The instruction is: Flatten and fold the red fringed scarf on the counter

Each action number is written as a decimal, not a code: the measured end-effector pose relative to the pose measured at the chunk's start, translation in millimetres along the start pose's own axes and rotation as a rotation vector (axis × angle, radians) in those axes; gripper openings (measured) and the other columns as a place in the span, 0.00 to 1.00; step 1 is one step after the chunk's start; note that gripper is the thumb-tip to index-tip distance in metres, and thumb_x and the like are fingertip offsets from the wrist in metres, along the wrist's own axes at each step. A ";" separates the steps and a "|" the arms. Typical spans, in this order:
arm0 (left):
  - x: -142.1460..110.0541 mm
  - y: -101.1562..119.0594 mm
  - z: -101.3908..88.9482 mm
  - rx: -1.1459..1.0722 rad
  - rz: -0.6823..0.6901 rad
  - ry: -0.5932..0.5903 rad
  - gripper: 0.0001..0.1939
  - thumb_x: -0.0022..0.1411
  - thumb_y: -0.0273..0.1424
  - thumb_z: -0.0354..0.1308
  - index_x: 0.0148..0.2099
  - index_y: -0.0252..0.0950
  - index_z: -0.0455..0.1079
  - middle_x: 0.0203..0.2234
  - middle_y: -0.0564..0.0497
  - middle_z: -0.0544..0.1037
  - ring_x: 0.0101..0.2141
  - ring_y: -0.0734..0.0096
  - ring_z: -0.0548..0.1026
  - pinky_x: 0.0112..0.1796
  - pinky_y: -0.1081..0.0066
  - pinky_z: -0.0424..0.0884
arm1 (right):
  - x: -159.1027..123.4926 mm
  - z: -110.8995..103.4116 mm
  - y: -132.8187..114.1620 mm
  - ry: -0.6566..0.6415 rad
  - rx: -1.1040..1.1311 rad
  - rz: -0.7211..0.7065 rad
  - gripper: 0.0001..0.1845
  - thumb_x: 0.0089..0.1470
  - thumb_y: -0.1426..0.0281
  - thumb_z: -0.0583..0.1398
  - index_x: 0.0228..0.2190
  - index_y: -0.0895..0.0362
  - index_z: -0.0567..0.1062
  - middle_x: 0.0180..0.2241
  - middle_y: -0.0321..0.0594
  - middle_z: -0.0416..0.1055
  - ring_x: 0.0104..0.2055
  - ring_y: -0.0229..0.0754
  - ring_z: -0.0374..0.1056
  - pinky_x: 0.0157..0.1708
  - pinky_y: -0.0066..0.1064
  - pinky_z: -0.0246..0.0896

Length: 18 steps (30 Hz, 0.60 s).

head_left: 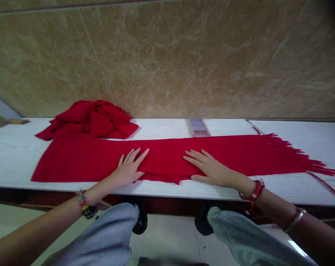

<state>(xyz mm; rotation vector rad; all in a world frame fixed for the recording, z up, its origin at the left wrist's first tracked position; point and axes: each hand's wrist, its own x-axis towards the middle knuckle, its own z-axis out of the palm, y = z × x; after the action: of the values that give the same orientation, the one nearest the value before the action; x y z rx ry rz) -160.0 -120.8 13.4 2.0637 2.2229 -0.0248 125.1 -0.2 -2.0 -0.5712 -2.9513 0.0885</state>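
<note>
A red scarf (167,155) lies stretched lengthwise along a white bench, its fringe spread at the right end. Toward the left, its far part is heaped in a crumpled red pile (98,120) against the wall. My left hand (130,168) rests flat on the scarf left of centre, fingers spread, a ring on one finger. On the right of centre, my right hand (207,168) also lies flat with its fingers apart. Between the hands, the near edge of the cloth is uneven, with a small corner poking toward me.
The white bench top (12,159) runs across the view below a marbled tile wall (167,59). A blurred-out rectangular item (198,126) lies behind the scarf. A thin red cord (326,187) trails at the right. My knees and shoes are below the front edge.
</note>
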 end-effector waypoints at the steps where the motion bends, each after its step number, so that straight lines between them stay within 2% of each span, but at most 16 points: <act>1: -0.9 -4.9 -0.8 -0.001 -0.028 -0.015 0.36 0.56 0.32 0.49 0.63 0.45 0.37 0.61 0.43 0.43 0.59 0.53 0.40 0.53 0.47 0.45 | -0.1 -0.2 -0.2 -0.002 -0.004 0.001 0.34 0.54 0.52 0.46 0.58 0.55 0.50 0.59 0.46 0.47 0.61 0.49 0.40 0.56 0.51 0.38; 5: -9.8 -26.9 -7.5 0.010 -0.100 -0.007 0.34 0.56 0.31 0.47 0.63 0.48 0.38 0.61 0.44 0.44 0.59 0.48 0.42 0.50 0.42 0.47 | -0.8 0.3 0.8 -0.007 -0.010 0.006 0.34 0.54 0.51 0.46 0.57 0.55 0.51 0.59 0.45 0.47 0.61 0.49 0.41 0.56 0.51 0.37; 9: -22.8 -48.0 -12.2 0.033 -0.213 0.014 0.35 0.54 0.27 0.46 0.63 0.47 0.39 0.61 0.45 0.45 0.59 0.46 0.43 0.49 0.42 0.48 | -2.3 1.5 2.9 -0.004 -0.001 0.011 0.33 0.54 0.51 0.46 0.57 0.53 0.51 0.59 0.45 0.47 0.61 0.51 0.40 0.55 0.52 0.37; 14: -33.4 -58.5 -16.1 0.068 -0.293 0.015 0.35 0.56 0.27 0.45 0.63 0.44 0.37 0.61 0.42 0.46 0.58 0.47 0.43 0.50 0.43 0.48 | -5.0 1.9 1.6 -0.014 0.020 0.023 0.33 0.54 0.51 0.46 0.57 0.53 0.51 0.59 0.44 0.47 0.61 0.51 0.39 0.55 0.53 0.37; 16: -34.1 -56.4 -27.7 0.051 -0.252 -0.075 0.36 0.55 0.32 0.48 0.63 0.41 0.38 0.60 0.41 0.46 0.58 0.48 0.44 0.51 0.47 0.50 | -5.0 -1.4 1.5 -0.024 0.043 0.020 0.33 0.54 0.51 0.46 0.57 0.52 0.52 0.59 0.44 0.47 0.61 0.51 0.38 0.55 0.53 0.36; 18: -30.2 -50.1 -46.2 -0.008 -0.099 -0.218 0.39 0.53 0.41 0.52 0.63 0.39 0.40 0.60 0.40 0.46 0.58 0.50 0.46 0.52 0.52 0.52 | -3.3 -7.4 4.4 -0.058 0.094 -0.003 0.31 0.55 0.52 0.46 0.57 0.51 0.52 0.60 0.42 0.47 0.61 0.51 0.38 0.55 0.52 0.37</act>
<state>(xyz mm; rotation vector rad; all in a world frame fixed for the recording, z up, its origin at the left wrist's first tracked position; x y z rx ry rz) -210.9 -150.7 59.0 1.8460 2.1850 -0.2368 130.7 2.9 4.6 -0.5606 -2.9840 0.2468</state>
